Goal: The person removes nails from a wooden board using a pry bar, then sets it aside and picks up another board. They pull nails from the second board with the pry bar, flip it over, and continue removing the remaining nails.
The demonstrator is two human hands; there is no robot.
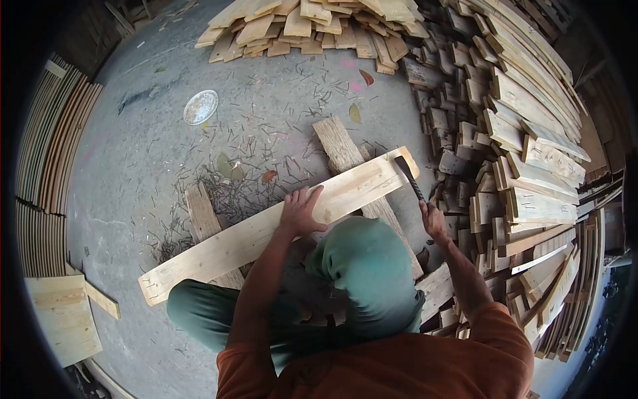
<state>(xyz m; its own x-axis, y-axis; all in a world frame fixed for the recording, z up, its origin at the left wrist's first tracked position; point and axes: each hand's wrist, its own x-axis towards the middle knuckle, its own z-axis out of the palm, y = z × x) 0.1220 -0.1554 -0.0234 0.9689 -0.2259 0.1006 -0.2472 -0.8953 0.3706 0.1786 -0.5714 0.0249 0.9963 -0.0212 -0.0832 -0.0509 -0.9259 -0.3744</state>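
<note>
A long pale wooden board lies diagonally across two rough wooden blocks in front of my bent legs. My left hand grips the board near its middle, with the fingers at its far edge and the thumb toward me. In my right hand is a dark pry bar with a ribbed shaft. Its flattened head overlaps the board's right end. Small nails show at the board's left end. Under the board are the left block and the longer right block.
Loose nails and a few leaves litter the concrete floor. Beyond them lie a round whitish lid-like disc and a heap of boards. Stacked boards crowd my right side; more stacks line the left.
</note>
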